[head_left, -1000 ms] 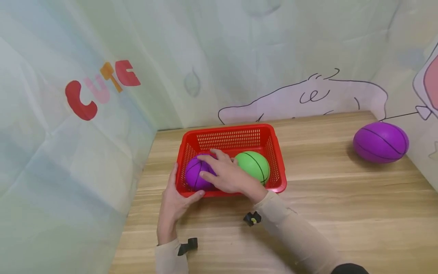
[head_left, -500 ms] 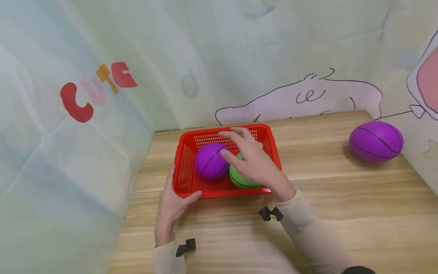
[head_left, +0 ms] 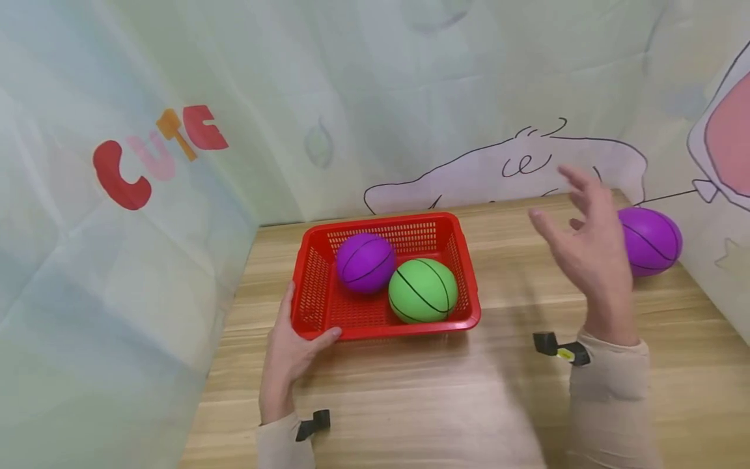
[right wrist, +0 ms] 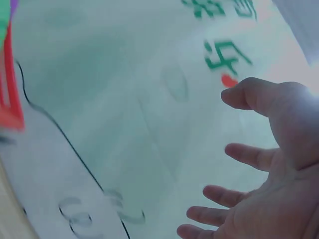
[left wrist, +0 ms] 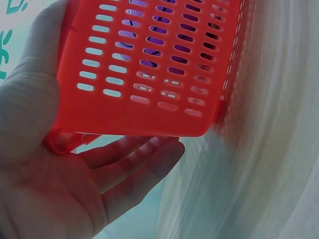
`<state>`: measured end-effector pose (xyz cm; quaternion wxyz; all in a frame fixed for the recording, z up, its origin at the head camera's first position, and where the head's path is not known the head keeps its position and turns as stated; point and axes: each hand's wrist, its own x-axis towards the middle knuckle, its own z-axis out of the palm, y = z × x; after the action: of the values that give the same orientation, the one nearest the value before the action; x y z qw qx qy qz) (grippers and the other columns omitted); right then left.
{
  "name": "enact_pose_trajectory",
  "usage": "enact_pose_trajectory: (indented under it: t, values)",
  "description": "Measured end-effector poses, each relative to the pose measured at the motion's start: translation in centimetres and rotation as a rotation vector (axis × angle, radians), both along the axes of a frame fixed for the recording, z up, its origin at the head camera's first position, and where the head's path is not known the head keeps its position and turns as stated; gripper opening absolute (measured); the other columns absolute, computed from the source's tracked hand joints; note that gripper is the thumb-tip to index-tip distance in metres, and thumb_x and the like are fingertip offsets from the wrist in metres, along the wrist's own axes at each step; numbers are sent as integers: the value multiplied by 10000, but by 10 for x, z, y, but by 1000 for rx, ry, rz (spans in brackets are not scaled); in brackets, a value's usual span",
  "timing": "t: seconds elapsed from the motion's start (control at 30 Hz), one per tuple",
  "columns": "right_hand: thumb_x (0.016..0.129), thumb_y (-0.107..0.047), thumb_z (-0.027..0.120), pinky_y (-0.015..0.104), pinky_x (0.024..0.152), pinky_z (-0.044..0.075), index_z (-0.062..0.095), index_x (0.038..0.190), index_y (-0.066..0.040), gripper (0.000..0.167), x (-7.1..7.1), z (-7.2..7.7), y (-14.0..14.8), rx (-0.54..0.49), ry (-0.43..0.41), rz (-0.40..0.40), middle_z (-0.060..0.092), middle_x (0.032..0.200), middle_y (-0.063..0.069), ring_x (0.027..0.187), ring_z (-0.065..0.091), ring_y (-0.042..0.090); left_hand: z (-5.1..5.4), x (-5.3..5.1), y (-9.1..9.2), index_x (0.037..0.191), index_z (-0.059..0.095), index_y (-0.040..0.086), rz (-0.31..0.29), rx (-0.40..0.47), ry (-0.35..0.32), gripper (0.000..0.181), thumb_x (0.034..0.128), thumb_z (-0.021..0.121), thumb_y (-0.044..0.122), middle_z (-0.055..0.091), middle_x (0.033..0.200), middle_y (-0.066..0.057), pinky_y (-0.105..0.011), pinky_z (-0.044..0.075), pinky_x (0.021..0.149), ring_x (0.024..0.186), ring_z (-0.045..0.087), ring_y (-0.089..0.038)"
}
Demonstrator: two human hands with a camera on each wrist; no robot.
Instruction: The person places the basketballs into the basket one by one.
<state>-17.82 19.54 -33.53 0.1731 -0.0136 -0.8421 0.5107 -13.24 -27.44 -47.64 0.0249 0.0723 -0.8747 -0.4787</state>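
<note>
- Left hand (head_left: 288,357) grips red basket (head_left: 375,333) at its near-left corner.
- Right hand (head_left: 592,251) spread, holding nothing; has swung from basket toward outlying purple ball (head_left: 653,241).
- Inner purple ball (head_left: 366,263), green ball (head_left: 423,291) now uncovered; handling there seems finished.

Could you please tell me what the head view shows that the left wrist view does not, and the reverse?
Only the head view shows the green ball, the purple ball outside the basket, the right grip and the CUTE lettering.

Only the left wrist view shows the palm side of the left grip and some green printed marks.

Both show the red basket, the left grip holding it, the table and the purple ball inside, glimpsed through slots in the wrist view.
</note>
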Motion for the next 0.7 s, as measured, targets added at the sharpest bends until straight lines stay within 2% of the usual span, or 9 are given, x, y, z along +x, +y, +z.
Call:
enact_pose_trajectory:
  t: [0.13, 0.23, 0.37, 0.5, 0.7]
  values:
    - [1033, -354, 786, 532, 1355, 295, 342, 1707, -474, 816, 6, 0, 44, -97, -63, -214, 266, 1823, -19, 1689, 263, 256, 1, 0, 1, 1810, 78, 315, 3, 5, -6, 1351, 827, 996, 447, 315, 1808, -92, -641, 467, 1229, 1585, 390, -375]
    - [1013, -343, 800, 463, 1377, 228, 316, 1697, -511, 854, 7, -4, 67, -155, -91, -319, 228, 1821, -54, 1689, 220, 205, 2, 1, 1, 1810, 79, 313, 3, 5, -6, 1341, 836, 993, 424, 318, 1806, -97, -641, 476, 1221, 1580, 396, -381]
    - [999, -356, 822, 429, 1380, 187, 286, 1695, -530, 896, 4, -14, 89, -225, -117, -397, 159, 1815, -109, 1687, 165, 174, 3, 1, 1, 1811, 77, 306, 3, 1, -5, 1331, 845, 986, 415, 323, 1801, -104, -639, 494, 1205, 1571, 404, -388]
    - [964, -464, 865, 428, 1383, 176, 238, 1699, -559, 971, -1, -28, 110, -271, -190, -452, 95, 1828, -132, 1698, 115, 168, 1, 1, 0, 1811, 81, 306, -8, 5, 3, 1339, 837, 993, 420, 330, 1798, -104, -635, 491, 1209, 1561, 420, -389]
    - [913, -568, 874, 425, 1383, 161, 183, 1699, -594, 1047, -15, -51, 139, -298, -284, -468, 40, 1837, -101, 1682, 86, 172, 0, 0, -1, 1810, 80, 312, -14, 0, 8, 1339, 837, 995, 416, 330, 1798, -106, -635, 485, 1214, 1556, 425, -388]
